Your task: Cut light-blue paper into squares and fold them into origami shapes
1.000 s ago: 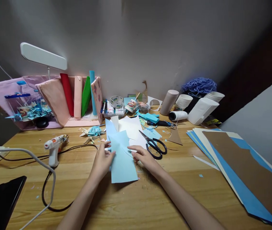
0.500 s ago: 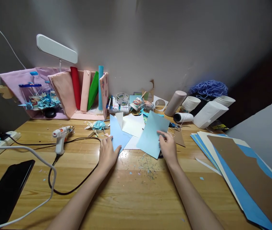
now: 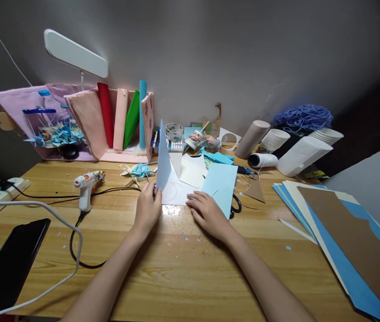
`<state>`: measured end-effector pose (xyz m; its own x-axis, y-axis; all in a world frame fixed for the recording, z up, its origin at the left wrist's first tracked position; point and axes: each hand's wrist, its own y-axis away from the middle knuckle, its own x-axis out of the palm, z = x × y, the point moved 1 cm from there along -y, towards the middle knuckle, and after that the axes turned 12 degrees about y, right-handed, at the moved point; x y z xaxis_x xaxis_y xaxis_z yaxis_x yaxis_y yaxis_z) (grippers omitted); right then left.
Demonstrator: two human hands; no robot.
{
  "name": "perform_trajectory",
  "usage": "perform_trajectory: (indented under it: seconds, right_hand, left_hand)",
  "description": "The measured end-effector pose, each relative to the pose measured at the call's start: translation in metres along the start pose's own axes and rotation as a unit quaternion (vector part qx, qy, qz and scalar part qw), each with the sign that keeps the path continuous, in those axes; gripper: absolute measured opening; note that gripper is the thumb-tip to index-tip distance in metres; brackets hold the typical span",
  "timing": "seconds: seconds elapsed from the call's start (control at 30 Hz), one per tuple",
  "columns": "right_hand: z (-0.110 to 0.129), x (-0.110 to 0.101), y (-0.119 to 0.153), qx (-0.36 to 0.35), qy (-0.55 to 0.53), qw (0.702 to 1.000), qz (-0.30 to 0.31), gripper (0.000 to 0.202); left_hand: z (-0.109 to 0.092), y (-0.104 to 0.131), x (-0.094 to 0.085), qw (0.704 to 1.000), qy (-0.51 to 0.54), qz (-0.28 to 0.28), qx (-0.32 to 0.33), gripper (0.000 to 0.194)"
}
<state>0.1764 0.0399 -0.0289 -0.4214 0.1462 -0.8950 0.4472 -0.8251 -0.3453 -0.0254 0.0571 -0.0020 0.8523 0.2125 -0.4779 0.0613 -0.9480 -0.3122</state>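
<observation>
My left hand (image 3: 149, 206) pinches the lower edge of a blue sheet of paper (image 3: 163, 156), which stands tilted up on its side. My right hand (image 3: 208, 213) lies with fingers stretched out at the lower left of a light blue sheet (image 3: 222, 181) that is flat on the table. Between the hands is a white sheet (image 3: 170, 195) with a faint curved line drawn on it. Behind it sits a folded cream piece of paper (image 3: 193, 170) with a cut edge. Black scissor handles (image 3: 236, 206) stick out from under the light blue sheet.
A white glue gun (image 3: 87, 188) with its cord stands at left, near a black phone (image 3: 12, 264). Stacked sheets and brown card (image 3: 347, 232) lie at right. Paper cups (image 3: 275, 139), rolls and blue yarn (image 3: 304, 118) line the back. Small scraps dot the tabletop (image 3: 190, 277).
My left hand has raised the blue sheet from flat to upright. The light blue sheet now lies flat, and my right hand has moved left off its right side, uncovering the scissor handles.
</observation>
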Motion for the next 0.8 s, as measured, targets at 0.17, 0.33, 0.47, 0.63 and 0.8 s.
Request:
perform_trajectory:
  seconds: [0.17, 0.33, 0.47, 0.63, 0.8]
  right_hand:
    - [-0.014, -0.002, 0.002, 0.095, 0.028, 0.994, -0.047, 0.026]
    - [-0.001, -0.009, -0.001, 0.193, -0.225, 0.953, -0.071, 0.027]
    - [0.007, -0.004, -0.003, 0.239, -0.469, 0.850, -0.020, 0.030]
    - [0.006, -0.002, -0.002, 0.252, -0.518, 0.817, -0.024, 0.025]
    - [0.008, -0.002, -0.001, 0.264, -0.509, 0.819, -0.006, 0.027]
  left_hand:
    - [-0.014, 0.003, -0.015, 0.994, 0.084, -0.060, 0.019, 0.019]
    - [-0.010, 0.009, -0.006, 0.969, 0.238, -0.005, -0.071, 0.025]
    - [-0.008, 0.014, 0.010, 0.951, 0.281, 0.073, -0.104, 0.027]
    - [-0.007, 0.022, 0.024, 0.939, 0.290, 0.140, -0.122, 0.038]
    - [-0.014, 0.027, 0.025, 0.951, 0.241, 0.179, -0.067, 0.067]
